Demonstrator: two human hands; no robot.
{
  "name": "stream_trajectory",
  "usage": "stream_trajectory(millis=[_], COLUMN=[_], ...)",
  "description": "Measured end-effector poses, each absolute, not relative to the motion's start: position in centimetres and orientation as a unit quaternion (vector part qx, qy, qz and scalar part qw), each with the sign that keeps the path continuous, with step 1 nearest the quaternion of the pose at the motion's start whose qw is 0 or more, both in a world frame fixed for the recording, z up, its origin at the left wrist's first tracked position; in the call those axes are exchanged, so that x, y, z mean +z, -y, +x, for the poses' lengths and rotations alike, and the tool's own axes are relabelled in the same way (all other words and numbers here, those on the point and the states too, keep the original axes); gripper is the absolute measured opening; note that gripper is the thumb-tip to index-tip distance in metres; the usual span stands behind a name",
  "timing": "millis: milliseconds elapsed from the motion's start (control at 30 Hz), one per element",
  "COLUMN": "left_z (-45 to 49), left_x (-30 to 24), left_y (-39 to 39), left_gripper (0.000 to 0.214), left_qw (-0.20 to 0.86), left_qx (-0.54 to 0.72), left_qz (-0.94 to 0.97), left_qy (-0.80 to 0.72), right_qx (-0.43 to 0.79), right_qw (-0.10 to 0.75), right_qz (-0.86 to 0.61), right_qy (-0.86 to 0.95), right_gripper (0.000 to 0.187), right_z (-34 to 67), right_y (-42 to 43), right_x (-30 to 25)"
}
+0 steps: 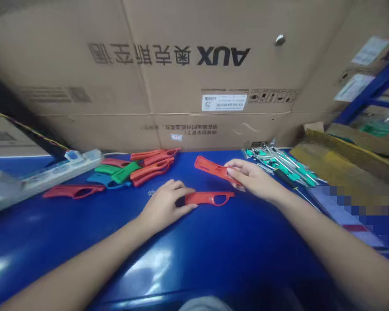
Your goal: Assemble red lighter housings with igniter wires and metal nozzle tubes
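My left hand [168, 201] grips the left end of a red plastic lighter shell [202, 198] between thumb and fingers, low over the blue tabletop. The shell's trigger loop points right. My right hand [248, 176] pinches a second red lighter shell half [210, 166], raised a little behind the first and tilted, with its hollow, slotted side showing. My fingers hide its right end. Small metal bits [151, 193] lie just left of my left hand.
Red shells [154, 166], green shells [125, 172] and a blue one [106, 179] lie at the left, near a white power strip [61, 170]. Green parts with metal rods [283, 162] and a screwdriver [285, 178] lie right. A large cardboard box [168, 95] stands behind.
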State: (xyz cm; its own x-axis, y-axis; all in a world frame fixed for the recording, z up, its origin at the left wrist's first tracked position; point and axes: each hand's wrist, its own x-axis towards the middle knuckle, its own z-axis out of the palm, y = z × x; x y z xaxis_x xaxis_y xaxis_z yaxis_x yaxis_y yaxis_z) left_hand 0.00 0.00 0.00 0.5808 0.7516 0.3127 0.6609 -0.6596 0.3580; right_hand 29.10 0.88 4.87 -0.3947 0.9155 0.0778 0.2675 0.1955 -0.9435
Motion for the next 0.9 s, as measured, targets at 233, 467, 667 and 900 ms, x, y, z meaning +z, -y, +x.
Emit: stream_trajectory(millis=[233,467,667,900], left_z=[0.4,0.9,1.2,1.0], left_x=[0.3,1.5,1.7,1.5], left_y=[0.1,2.0,3.2,2.7], left_gripper=[0.035,0.025,0.038,0.047], left_qw=[0.096,0.106,0.094,0.104], left_qx=[0.245,0.25,0.177,0.153], left_qz=[0.869,0.887,0.907,0.906], left_qy=[-0.419,-0.373,-0.37,-0.38], right_qx=[0.376,0.2,0.135,0.118], right_qw=[0.062,0.056,0.06,0.055], right_qz=[-0.44,-0.489,-0.454,-0.412], right_qy=[0.813,0.847,0.879,0.902], right_gripper=[0.014,0.003,0.015,0.013], right_z=[28.2,27.1,27.5,27.7], right_y=[1.5,1.8,1.2,0.8], right_x=[6.1,4.5,4.6,4.4])
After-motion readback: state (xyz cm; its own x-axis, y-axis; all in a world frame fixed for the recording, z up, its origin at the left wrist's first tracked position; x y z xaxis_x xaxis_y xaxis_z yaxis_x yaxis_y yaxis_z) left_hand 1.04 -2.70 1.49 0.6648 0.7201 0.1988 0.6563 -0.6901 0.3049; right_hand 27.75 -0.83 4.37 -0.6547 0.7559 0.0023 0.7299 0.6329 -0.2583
